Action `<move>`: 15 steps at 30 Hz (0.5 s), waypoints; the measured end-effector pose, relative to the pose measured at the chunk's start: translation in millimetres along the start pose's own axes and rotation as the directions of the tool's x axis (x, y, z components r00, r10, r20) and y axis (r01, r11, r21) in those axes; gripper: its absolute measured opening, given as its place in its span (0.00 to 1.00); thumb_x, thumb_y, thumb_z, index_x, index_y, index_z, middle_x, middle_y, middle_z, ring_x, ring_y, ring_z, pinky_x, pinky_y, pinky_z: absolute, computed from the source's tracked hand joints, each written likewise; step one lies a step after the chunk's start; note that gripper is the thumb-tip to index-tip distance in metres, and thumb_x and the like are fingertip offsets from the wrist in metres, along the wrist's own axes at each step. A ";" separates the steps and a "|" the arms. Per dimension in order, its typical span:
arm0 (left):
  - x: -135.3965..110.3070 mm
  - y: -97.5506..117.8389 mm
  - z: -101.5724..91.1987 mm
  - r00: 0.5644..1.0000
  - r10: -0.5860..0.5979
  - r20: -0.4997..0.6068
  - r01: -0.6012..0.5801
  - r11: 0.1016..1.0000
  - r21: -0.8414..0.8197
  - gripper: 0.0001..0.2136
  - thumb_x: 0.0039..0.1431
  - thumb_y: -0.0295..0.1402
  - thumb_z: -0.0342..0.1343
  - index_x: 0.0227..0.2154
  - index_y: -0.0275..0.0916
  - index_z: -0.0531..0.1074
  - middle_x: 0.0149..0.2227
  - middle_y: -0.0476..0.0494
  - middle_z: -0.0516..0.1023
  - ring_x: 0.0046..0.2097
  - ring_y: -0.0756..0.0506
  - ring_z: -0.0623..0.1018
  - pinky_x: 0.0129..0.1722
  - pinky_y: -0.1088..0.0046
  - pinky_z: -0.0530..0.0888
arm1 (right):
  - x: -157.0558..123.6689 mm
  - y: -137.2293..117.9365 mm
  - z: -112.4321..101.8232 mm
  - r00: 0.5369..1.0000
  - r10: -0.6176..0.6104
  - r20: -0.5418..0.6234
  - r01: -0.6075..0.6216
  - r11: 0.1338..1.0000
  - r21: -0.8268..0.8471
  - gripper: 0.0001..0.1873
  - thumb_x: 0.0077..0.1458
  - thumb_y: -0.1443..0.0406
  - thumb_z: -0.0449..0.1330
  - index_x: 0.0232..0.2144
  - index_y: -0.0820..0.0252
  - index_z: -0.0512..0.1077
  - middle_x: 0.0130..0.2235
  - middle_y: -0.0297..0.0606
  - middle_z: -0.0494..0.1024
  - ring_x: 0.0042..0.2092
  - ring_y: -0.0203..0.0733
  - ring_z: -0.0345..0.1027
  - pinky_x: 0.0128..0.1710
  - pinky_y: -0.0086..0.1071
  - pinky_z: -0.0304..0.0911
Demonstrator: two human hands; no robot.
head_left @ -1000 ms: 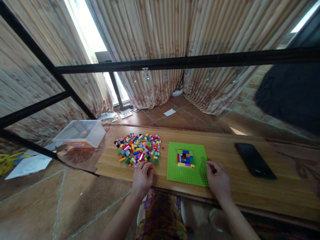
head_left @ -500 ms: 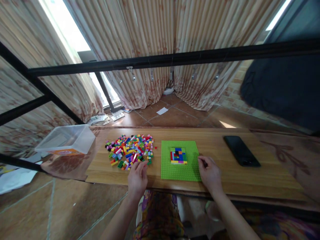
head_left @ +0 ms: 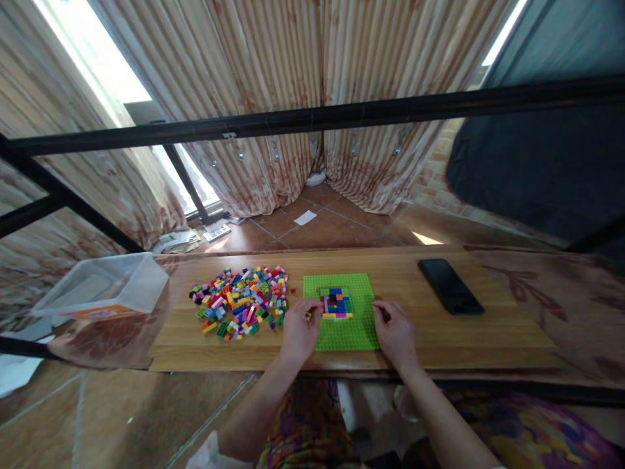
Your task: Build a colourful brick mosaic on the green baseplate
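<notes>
Brick block (head_left: 342, 304) at lower centre of the frame, left hand (head_left: 300, 329) nearer.
It sits on the green baseplate (head_left: 346, 335), just right of that hand; the right hand (head_left: 396, 331) is at the plate's right edge. Both hands' fingers curl inward; whether they pinch something, I cannot tell.

The left hand (head_left: 300, 331) has moved from the pile (head_left: 244, 301) to the left side of the board (head_left: 346, 336), beside the built bricks (head_left: 340, 303).
</notes>
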State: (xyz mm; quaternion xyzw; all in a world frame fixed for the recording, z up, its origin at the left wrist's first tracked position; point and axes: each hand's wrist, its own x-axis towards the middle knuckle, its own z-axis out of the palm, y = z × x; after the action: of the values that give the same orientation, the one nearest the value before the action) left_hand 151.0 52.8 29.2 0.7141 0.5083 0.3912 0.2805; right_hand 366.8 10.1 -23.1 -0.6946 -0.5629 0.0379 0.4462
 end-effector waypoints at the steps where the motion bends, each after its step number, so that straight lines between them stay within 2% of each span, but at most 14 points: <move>1: 3.8 1.6 4.7 1.000 -0.004 0.013 0.004 1.000 0.000 0.07 0.56 0.24 0.54 0.30 0.39 0.76 0.32 0.48 0.80 0.35 0.49 0.77 0.37 0.74 0.72 | 0.1 0.3 0.1 1.000 -0.001 -0.001 0.001 1.000 0.004 0.12 0.58 0.62 0.52 0.33 0.61 0.73 0.34 0.43 0.76 0.36 0.44 0.70 0.37 0.37 0.64; 7: 20.7 7.7 22.5 0.993 0.054 0.108 -0.068 0.990 0.127 0.08 0.57 0.25 0.54 0.30 0.41 0.77 0.33 0.50 0.80 0.37 0.49 0.77 0.40 0.72 0.71 | 0.8 -0.2 0.3 1.000 -0.014 -0.007 0.014 1.000 0.011 0.12 0.58 0.62 0.51 0.33 0.60 0.73 0.33 0.43 0.76 0.35 0.44 0.70 0.36 0.37 0.64; 15: 24.4 5.4 30.2 0.974 0.157 0.165 -0.196 0.946 0.259 0.08 0.59 0.27 0.54 0.27 0.40 0.75 0.30 0.48 0.77 0.36 0.48 0.74 0.39 0.72 0.67 | 1.2 -3.3 -1.1 1.000 0.001 -0.003 -0.001 1.000 0.021 0.12 0.58 0.62 0.51 0.33 0.60 0.73 0.33 0.42 0.76 0.35 0.43 0.70 0.37 0.37 0.64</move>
State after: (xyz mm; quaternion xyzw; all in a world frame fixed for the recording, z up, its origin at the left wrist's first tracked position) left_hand 183.5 74.0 24.0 0.8149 0.4699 0.2887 0.1783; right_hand 365.4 10.3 -19.7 -0.6903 -0.5616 0.0430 0.4541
